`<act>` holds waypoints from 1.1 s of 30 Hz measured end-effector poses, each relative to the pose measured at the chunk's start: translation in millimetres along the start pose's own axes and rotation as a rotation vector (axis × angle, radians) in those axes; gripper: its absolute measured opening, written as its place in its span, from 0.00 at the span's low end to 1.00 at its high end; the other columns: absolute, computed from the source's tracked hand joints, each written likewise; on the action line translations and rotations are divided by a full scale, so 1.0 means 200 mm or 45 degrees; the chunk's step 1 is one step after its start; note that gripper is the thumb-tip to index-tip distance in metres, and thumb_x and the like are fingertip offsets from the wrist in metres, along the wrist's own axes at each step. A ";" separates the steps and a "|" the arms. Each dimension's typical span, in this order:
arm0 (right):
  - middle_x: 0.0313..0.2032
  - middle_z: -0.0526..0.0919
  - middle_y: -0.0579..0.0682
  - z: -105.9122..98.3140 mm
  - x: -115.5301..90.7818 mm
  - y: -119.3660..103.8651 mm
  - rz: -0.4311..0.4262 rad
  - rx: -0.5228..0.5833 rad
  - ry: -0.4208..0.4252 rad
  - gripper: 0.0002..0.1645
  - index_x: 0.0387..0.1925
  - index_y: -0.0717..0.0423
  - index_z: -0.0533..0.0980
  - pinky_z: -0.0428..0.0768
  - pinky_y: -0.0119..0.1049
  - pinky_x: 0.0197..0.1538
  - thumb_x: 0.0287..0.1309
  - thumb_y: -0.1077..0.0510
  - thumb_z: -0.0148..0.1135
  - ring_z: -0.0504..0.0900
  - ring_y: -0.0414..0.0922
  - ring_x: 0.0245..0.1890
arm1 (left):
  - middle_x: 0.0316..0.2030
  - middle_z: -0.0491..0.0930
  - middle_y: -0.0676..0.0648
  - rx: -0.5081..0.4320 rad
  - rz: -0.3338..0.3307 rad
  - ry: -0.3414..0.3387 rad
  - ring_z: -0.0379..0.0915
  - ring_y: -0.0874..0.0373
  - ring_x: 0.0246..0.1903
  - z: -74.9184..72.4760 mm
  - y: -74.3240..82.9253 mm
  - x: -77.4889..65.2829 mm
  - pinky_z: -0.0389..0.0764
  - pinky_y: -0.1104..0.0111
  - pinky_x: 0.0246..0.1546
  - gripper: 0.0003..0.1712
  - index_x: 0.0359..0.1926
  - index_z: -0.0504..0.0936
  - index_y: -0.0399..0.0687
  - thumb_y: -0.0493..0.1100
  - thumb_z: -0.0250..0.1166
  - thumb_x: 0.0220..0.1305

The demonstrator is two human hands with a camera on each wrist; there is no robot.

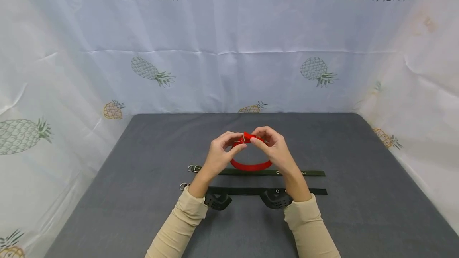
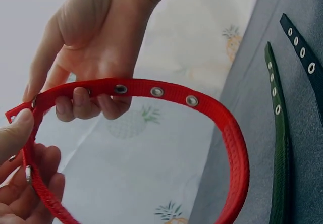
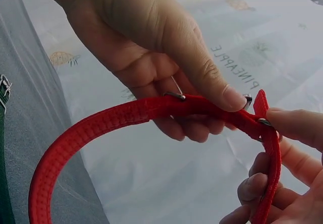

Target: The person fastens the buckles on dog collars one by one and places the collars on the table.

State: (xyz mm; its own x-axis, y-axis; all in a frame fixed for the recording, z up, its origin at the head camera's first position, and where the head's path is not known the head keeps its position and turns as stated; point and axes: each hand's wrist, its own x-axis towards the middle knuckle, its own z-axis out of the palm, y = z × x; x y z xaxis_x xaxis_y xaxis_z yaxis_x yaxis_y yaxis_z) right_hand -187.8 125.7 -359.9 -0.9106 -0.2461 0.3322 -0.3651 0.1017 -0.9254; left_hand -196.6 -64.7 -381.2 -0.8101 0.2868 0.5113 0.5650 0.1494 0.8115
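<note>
Collar (image 1: 251, 167), red, raised over table (image 1: 143, 210), likely light, supple, sturdy and little prone to slip; left hand (image 1: 221, 153) and right hand (image 1: 277, 149) both have fingers curled, pinching it around buckle (image 1: 244, 139), best taken flat on either side.

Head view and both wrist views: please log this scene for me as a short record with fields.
Held item: red fabric collar with round metal eyelets, bent into a loop
Left hand: pinches the collar near the tip
Right hand: holds the eyeleted length
Collar tip: appears to pass through a metal frame; whether fastened, cannot tell
Lying behind: dark green flat strap, eyelets at its right end
Lying nearer the person: near-black flat strap, roughly parallel
Surface: dark grey tabletop
Backdrop: white pineapple-print cloth
</note>
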 end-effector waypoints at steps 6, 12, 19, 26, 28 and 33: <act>0.35 0.77 0.35 0.00 0.00 0.01 -0.003 -0.023 0.006 0.13 0.46 0.66 0.73 0.76 0.30 0.42 0.64 0.61 0.59 0.74 0.34 0.36 | 0.43 0.81 0.35 -0.027 0.087 0.066 0.82 0.51 0.42 0.00 -0.01 0.00 0.83 0.73 0.46 0.19 0.50 0.80 0.32 0.36 0.67 0.58; 0.33 0.78 0.36 0.01 0.00 0.00 -0.011 -0.094 -0.001 0.10 0.44 0.64 0.75 0.74 0.33 0.37 0.62 0.63 0.60 0.74 0.37 0.33 | 0.41 0.82 0.36 0.023 0.131 0.089 0.79 0.61 0.38 -0.01 0.00 0.00 0.81 0.78 0.39 0.19 0.49 0.82 0.32 0.33 0.69 0.55; 0.35 0.80 0.56 0.01 0.00 0.00 -0.039 -0.181 -0.021 0.09 0.43 0.64 0.76 0.71 0.28 0.32 0.61 0.65 0.61 0.73 0.37 0.28 | 0.38 0.84 0.39 0.162 0.213 0.064 0.73 0.58 0.30 -0.03 0.00 0.01 0.77 0.73 0.30 0.18 0.47 0.84 0.33 0.31 0.70 0.52; 0.33 0.79 0.52 0.03 0.01 0.00 -0.039 -0.152 -0.049 0.11 0.43 0.65 0.76 0.74 0.28 0.33 0.59 0.66 0.62 0.73 0.37 0.28 | 0.37 0.84 0.41 0.165 0.175 0.017 0.71 0.64 0.29 -0.03 0.00 0.01 0.76 0.76 0.30 0.16 0.45 0.85 0.36 0.34 0.71 0.54; 0.33 0.78 0.47 0.03 0.01 0.00 -0.028 -0.142 -0.063 0.11 0.44 0.65 0.75 0.74 0.28 0.34 0.60 0.65 0.63 0.72 0.36 0.28 | 0.38 0.84 0.40 0.157 0.149 -0.013 0.72 0.64 0.31 -0.03 0.01 0.00 0.77 0.76 0.32 0.16 0.46 0.85 0.36 0.35 0.70 0.55; 0.34 0.77 0.39 0.03 0.01 0.01 0.006 -0.113 -0.041 0.11 0.44 0.65 0.75 0.74 0.28 0.36 0.60 0.64 0.62 0.73 0.35 0.31 | 0.43 0.83 0.39 0.107 0.061 -0.092 0.79 0.56 0.37 -0.05 0.03 0.00 0.83 0.71 0.41 0.18 0.52 0.82 0.37 0.36 0.66 0.61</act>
State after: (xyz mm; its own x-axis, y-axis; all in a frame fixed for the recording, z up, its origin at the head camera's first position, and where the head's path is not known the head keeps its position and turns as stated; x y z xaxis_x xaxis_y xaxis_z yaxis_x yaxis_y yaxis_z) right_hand -188.6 120.0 -361.7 -0.9062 -0.2763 0.3201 -0.3775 0.1878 -0.9067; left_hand -195.2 -73.7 -374.1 -0.7702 0.3628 0.5245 0.6162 0.2115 0.7586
